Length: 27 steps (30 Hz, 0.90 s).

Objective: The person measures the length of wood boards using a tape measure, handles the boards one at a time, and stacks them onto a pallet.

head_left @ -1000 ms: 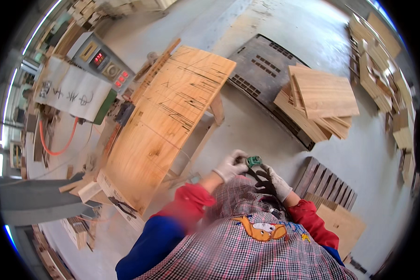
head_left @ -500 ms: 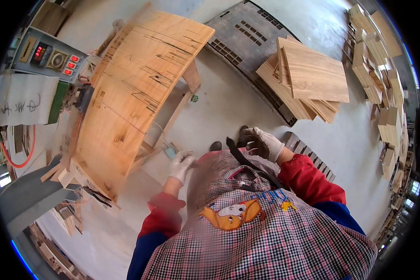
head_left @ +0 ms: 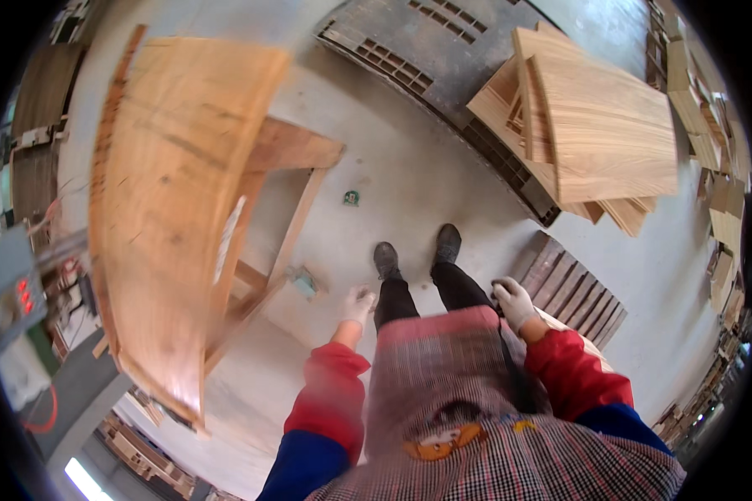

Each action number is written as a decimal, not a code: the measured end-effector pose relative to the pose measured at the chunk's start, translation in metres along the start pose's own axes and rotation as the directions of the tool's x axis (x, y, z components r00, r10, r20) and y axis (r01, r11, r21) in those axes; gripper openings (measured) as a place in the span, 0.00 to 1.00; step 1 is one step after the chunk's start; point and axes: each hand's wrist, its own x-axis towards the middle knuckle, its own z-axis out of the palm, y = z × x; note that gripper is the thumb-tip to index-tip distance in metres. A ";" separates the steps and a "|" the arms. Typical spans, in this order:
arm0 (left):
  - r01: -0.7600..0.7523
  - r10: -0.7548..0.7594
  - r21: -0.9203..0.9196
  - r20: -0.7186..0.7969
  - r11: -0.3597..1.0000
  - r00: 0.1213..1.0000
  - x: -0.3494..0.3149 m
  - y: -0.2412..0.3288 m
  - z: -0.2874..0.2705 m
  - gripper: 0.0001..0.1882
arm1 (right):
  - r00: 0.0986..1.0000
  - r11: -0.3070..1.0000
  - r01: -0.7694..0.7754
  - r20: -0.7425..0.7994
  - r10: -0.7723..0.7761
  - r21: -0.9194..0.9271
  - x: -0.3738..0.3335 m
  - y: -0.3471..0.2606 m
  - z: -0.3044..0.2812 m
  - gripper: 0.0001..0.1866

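Note:
My left hand [head_left: 358, 307], in a white glove, hangs beside my left leg with its fingers loosely bent and apart. Nothing shows in it. On the other side, my gloved right hand [head_left: 515, 304] is held by the right edge of my checked apron [head_left: 443, 367], fingers curled in. A dark strip runs along the apron edge beneath it; whether the fingers grip this is hidden. The apron has a pink hem and a cartoon animal patch. Left of my left hand stands a wooden table [head_left: 175, 192] with a marked, curved-looking top.
Wooden boards [head_left: 610, 134] lie stacked askew on a dark pallet [head_left: 393, 63] ahead right. A slatted pallet [head_left: 572, 288] is right of my right hand. On the floor sit a small green object [head_left: 351, 198] and a pale box [head_left: 305, 282]. A control box [head_left: 21, 284] stands far left.
My view has swung, and the table now appears further left. Both hands have dropped lower beside my legs. The black strap that stuck up before my apron no longer does; my shoes and legs now show.

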 end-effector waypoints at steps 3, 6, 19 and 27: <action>-0.140 0.198 0.709 0.001 0.692 0.980 0.104 -0.034 -0.001 0.25 | 0.974 0.976 0.140 -0.156 -0.166 -0.165 0.034 0.031 0.009 0.14; -0.205 0.236 0.908 0.123 0.366 0.964 0.199 -0.007 0.023 0.27 | 0.925 0.891 0.147 -0.261 -0.278 -0.429 0.055 0.045 0.020 0.12; 0.024 0.273 0.975 -0.085 0.221 0.958 0.486 -0.012 0.031 0.35 | 0.843 0.917 -0.108 -0.524 -0.121 -0.385 0.103 0.013 -0.021 0.08; -0.378 -0.160 0.848 0.460 0.373 0.874 0.321 0.004 0.109 0.27 | 0.865 0.885 -0.027 -0.455 -0.213 -0.465 0.092 -0.020 0.011 0.08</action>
